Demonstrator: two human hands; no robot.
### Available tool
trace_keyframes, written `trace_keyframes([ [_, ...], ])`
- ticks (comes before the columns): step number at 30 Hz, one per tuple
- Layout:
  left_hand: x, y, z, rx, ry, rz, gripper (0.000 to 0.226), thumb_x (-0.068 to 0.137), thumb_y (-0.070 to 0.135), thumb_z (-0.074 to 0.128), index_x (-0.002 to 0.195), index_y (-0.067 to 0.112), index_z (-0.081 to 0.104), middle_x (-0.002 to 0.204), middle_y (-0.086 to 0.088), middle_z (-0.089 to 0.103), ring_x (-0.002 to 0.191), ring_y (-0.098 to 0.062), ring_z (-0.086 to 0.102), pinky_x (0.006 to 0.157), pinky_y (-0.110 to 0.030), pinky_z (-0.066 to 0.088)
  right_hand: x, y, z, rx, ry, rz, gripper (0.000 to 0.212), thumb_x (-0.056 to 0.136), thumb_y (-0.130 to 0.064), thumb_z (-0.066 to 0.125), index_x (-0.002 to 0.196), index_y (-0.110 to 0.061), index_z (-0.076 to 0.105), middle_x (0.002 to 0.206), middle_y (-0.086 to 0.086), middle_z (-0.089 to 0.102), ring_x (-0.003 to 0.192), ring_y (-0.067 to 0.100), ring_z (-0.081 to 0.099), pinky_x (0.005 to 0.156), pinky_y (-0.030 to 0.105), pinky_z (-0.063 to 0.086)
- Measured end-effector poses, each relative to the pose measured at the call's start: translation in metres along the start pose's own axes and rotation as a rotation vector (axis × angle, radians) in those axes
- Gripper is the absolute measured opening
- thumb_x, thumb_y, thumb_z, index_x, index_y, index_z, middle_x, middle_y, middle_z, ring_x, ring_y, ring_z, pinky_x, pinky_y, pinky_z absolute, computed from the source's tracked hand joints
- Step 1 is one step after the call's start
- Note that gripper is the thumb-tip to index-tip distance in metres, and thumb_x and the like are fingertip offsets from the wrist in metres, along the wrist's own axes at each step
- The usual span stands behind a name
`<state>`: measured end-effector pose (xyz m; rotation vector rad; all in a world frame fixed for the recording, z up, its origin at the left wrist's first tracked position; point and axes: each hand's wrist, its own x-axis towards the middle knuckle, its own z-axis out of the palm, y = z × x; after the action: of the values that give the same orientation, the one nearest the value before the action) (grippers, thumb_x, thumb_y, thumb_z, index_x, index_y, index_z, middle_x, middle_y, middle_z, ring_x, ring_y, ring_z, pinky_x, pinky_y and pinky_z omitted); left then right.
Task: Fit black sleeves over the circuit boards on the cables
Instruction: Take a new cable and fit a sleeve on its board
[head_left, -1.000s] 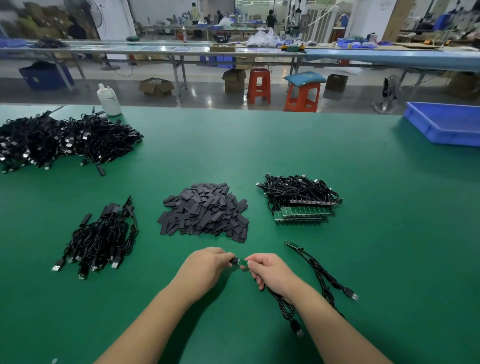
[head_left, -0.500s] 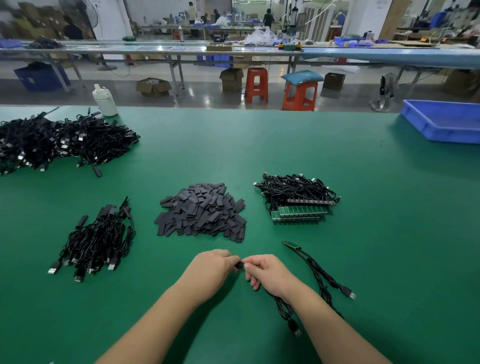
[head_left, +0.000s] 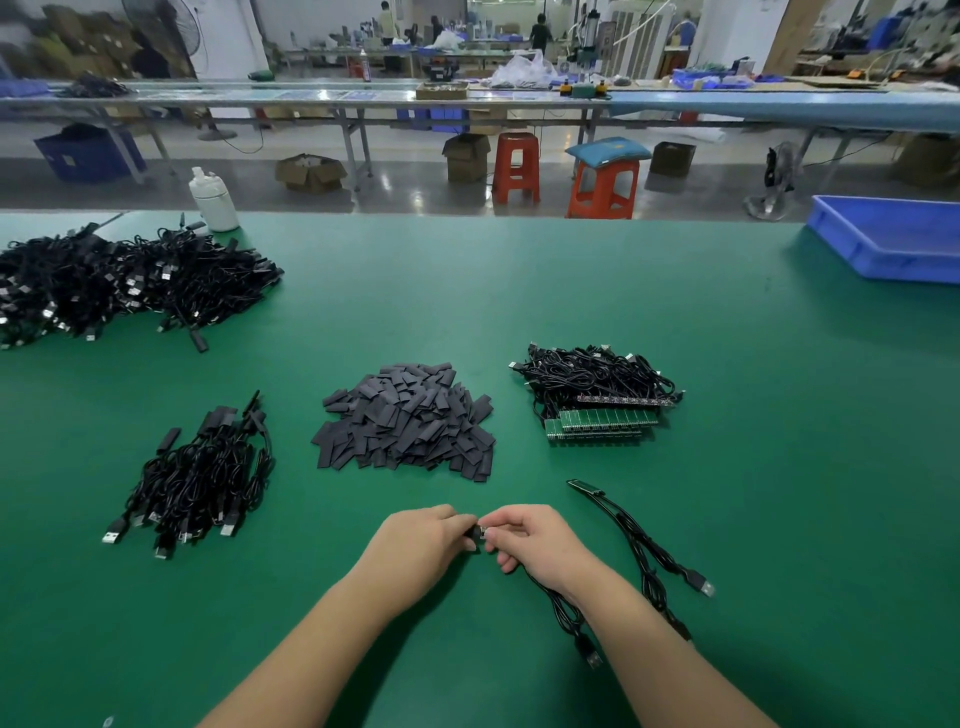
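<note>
Both hands meet near the front edge of the green table (head_left: 675, 338): left hand (head_left: 423, 545) pinching a black sleeve (head_left: 474, 533), right hand (head_left: 537, 540) holding the cable (head_left: 561, 608) end against it. Sleeve pile (head_left: 405, 423) sits mid-table, bare boards (head_left: 602, 423) to its right, blue tray (head_left: 893, 241) at the far right corner.

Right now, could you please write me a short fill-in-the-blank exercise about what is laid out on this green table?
1. The pile of black sleeves lies between two bundles of black ____.
2. The tray at the table's far right edge is ____ in colour.
3. The left hand and the right hand meet over a small part at the ____ edge of the table.
4. The white bottle stands at the table's ____ edge.

Missing words: cables; blue; near; far
</note>
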<state>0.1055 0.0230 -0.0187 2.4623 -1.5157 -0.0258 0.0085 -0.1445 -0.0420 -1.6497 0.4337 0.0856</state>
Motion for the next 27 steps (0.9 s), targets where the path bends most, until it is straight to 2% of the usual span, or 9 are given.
trace_keyframes([
  [5,-0.001,-0.001,0.006,-0.109,0.028,-0.009,0.025,0.100,0.030,0.051,0.116,0.022,0.067,0.102,0.003,0.069,0.091,-0.019,0.065,0.079,-0.032,0.050,-0.001,-0.002,-0.002,0.000,0.025,-0.022,0.007,0.094,-0.005,0.063,0.099,-0.010,0.064,0.077,0.003,0.073,0.060,0.012,0.061,0.062,0.026,0.053],
  [8,-0.003,-0.002,0.007,-0.140,0.045,0.010,0.021,0.097,0.024,0.055,0.112,0.019,0.070,0.099,0.003,0.070,0.085,-0.020,0.066,0.073,-0.032,0.053,-0.002,-0.003,-0.001,0.003,0.021,-0.026,0.004,0.094,-0.004,0.064,0.094,-0.008,0.061,0.079,0.006,0.073,0.064,0.014,0.065,0.064,0.026,0.055],
  [11,-0.004,-0.003,0.008,-0.124,0.049,0.027,0.020,0.097,0.024,0.055,0.111,0.019,0.068,0.096,0.003,0.068,0.082,-0.020,0.066,0.070,-0.032,0.052,-0.002,-0.003,-0.001,0.025,0.021,-0.025,0.006,0.094,-0.002,0.063,0.091,-0.006,0.061,0.083,0.010,0.073,0.068,0.016,0.067,0.065,0.027,0.056],
  [18,-0.002,0.000,0.013,-0.044,-0.003,0.055,0.021,0.099,0.025,0.047,0.113,0.020,0.062,0.096,-0.001,0.063,0.084,-0.023,0.061,0.074,-0.037,0.050,0.000,-0.002,-0.001,-0.006,0.022,-0.027,0.003,0.096,-0.002,0.061,0.093,-0.004,0.061,0.081,0.009,0.073,0.066,0.015,0.068,0.063,0.026,0.056],
  [23,0.002,0.003,0.015,-0.022,-0.014,0.029,0.023,0.101,0.028,0.045,0.114,0.019,0.061,0.098,-0.002,0.062,0.084,-0.024,0.061,0.074,-0.036,0.048,0.001,-0.001,-0.001,-0.031,0.026,-0.020,0.006,0.096,-0.005,0.060,0.095,-0.010,0.062,0.072,0.001,0.073,0.068,0.015,0.070,0.064,0.026,0.056],
  [27,0.006,0.006,0.015,0.054,-0.066,-0.003,0.025,0.103,0.030,0.041,0.118,0.019,0.057,0.100,-0.002,0.058,0.088,-0.025,0.060,0.074,-0.034,0.042,0.000,-0.001,0.000,-0.056,0.027,-0.016,0.016,0.100,-0.002,0.052,0.100,-0.014,0.062,0.081,0.001,0.072,0.071,0.013,0.071,0.065,0.024,0.056],
])
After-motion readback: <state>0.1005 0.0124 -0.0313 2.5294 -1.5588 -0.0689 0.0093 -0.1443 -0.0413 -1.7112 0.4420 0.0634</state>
